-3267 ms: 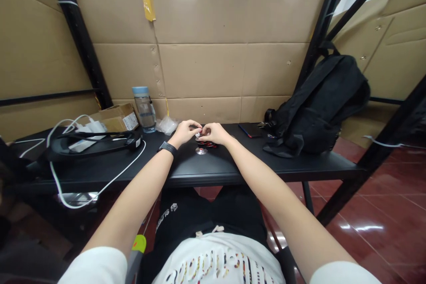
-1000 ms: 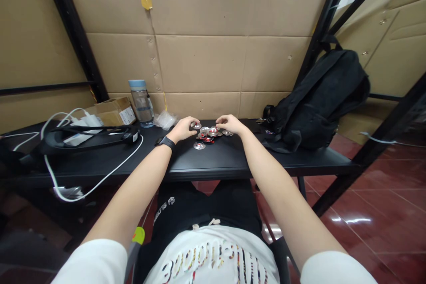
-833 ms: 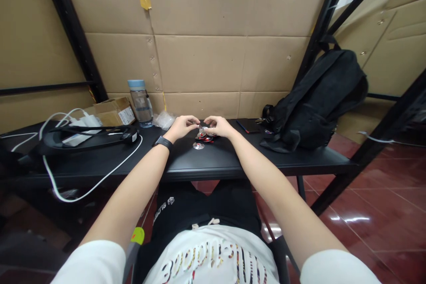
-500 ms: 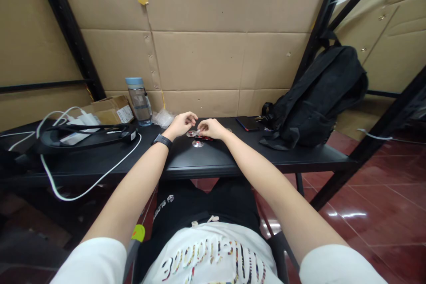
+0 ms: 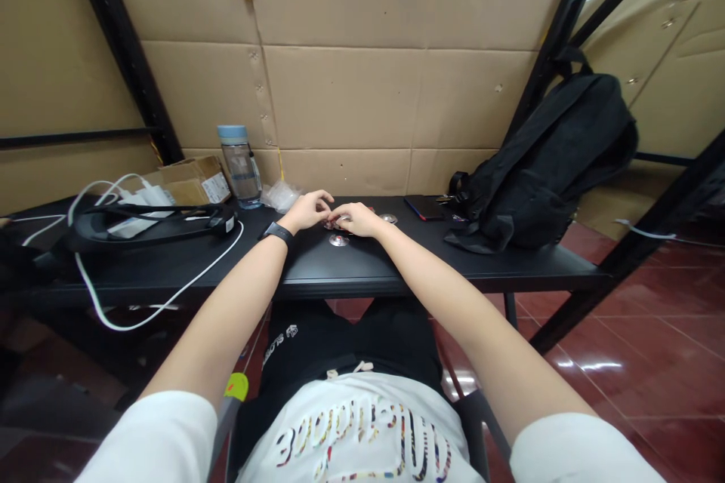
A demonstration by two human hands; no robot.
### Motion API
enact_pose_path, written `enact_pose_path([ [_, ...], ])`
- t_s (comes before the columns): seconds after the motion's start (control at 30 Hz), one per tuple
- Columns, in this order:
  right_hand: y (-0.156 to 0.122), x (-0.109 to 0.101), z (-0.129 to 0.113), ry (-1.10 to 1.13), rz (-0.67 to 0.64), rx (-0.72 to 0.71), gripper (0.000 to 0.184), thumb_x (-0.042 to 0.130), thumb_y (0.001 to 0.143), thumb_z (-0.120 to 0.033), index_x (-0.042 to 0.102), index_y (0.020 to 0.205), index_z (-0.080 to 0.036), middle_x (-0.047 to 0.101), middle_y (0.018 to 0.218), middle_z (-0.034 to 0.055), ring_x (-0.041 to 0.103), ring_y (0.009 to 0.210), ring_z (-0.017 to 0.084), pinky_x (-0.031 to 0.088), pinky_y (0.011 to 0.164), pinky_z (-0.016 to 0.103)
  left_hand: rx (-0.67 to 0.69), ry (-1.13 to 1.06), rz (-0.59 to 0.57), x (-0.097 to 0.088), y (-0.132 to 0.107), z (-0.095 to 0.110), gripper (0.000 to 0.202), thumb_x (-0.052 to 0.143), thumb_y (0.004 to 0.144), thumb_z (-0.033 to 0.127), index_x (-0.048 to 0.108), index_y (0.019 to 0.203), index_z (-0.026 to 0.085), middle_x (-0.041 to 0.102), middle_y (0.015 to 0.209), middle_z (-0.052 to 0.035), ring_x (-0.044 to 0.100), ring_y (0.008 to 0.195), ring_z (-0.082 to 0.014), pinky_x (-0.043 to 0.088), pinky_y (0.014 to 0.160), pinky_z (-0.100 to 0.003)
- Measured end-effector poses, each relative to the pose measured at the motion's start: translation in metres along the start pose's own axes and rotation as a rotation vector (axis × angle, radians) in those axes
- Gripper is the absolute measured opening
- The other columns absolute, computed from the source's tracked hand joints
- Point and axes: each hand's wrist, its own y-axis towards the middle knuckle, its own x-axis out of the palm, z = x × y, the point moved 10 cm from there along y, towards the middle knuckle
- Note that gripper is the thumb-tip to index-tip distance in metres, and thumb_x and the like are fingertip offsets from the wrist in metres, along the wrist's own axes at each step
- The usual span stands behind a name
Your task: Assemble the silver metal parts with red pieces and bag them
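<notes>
My left hand (image 5: 310, 210), with a dark watch (image 5: 277, 232) on the wrist, is over the black tabletop (image 5: 317, 268) with its fingers bent inward. My right hand (image 5: 356, 219) meets it fingertip to fingertip, palm down and fingers curled together. Small shiny round discs with red at their centres lie around and under the fingers. One disc (image 5: 338, 240) rests just in front of my right hand, and another disc (image 5: 388, 219) lies to its right. The fingertips hide most of what is between them, though a disc's edge shows under my right fingers.
To the left stand a water bottle (image 5: 242, 170), a cardboard box (image 5: 195, 179) and a clear plastic bag (image 5: 280, 196). A black headband-like device (image 5: 152, 230) lies by a white cable (image 5: 209, 272). A phone (image 5: 424, 207) and a black backpack (image 5: 558, 158) are on the right.
My right hand has moved slightly left, so the hands' fingertips are now closer together. The disc to the right of my right hand shows more fully. The view has tilted slightly.
</notes>
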Motion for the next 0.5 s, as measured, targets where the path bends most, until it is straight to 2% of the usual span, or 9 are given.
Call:
enact_pose_path([
  [0.13,0.001,0.010,0.003,-0.007,-0.061,0.039,0.028,0.067,0.086,-0.012,0.083,0.105,-0.026,0.081,0.099,0.0026,0.075,0.093,0.023,0.053,0.088,0.030,-0.025,-0.066,0.069,-0.005,0.002,0.002,0.038,0.074,0.074,0.029,0.063,0.109,0.019,0.076,0.077,-0.0017,0.070,0.068,-0.0163,0.054,0.068,-0.026],
  [0.23,0.002,0.012,0.002,-0.037,-0.083,0.055,0.036,0.060,0.086,-0.006,0.083,0.104,-0.026,0.082,0.099,0.0016,0.075,0.096,0.022,0.053,0.089,0.027,-0.057,-0.015,0.119,-0.012,0.003,-0.003,0.032,0.070,0.075,0.027,0.064,0.105,0.019,0.074,0.075,-0.0005,0.067,0.067,-0.0163,0.053,0.069,-0.027],
  [0.37,0.004,-0.008,0.002,0.019,0.085,0.065,0.042,0.057,0.086,-0.002,0.082,0.110,-0.025,0.080,0.112,0.0013,0.073,0.108,0.019,0.052,0.098,0.025,-0.114,0.135,0.223,-0.032,0.002,-0.012,0.022,0.067,0.072,0.022,0.065,0.093,0.019,0.073,0.077,-0.0020,0.068,0.073,-0.0183,0.052,0.072,-0.028],
  [0.43,0.002,-0.018,0.011,0.115,0.175,0.110,0.041,0.057,0.087,-0.004,0.080,0.116,-0.024,0.080,0.112,0.0031,0.075,0.103,0.018,0.054,0.097,0.027,-0.164,0.161,0.164,-0.030,0.001,-0.019,0.022,0.069,0.069,0.023,0.065,0.091,0.019,0.074,0.078,-0.0025,0.068,0.070,-0.0184,0.052,0.068,-0.028],
  [0.5,0.001,-0.021,0.024,0.249,0.223,0.163,0.041,0.060,0.087,-0.005,0.077,0.120,-0.021,0.080,0.112,0.0051,0.076,0.099,0.019,0.057,0.094,0.029,-0.194,0.117,0.062,-0.021,-0.001,-0.023,0.028,0.073,0.070,0.028,0.065,0.094,0.019,0.075,0.081,-0.0030,0.067,0.065,-0.0180,0.051,0.063,-0.028],
])
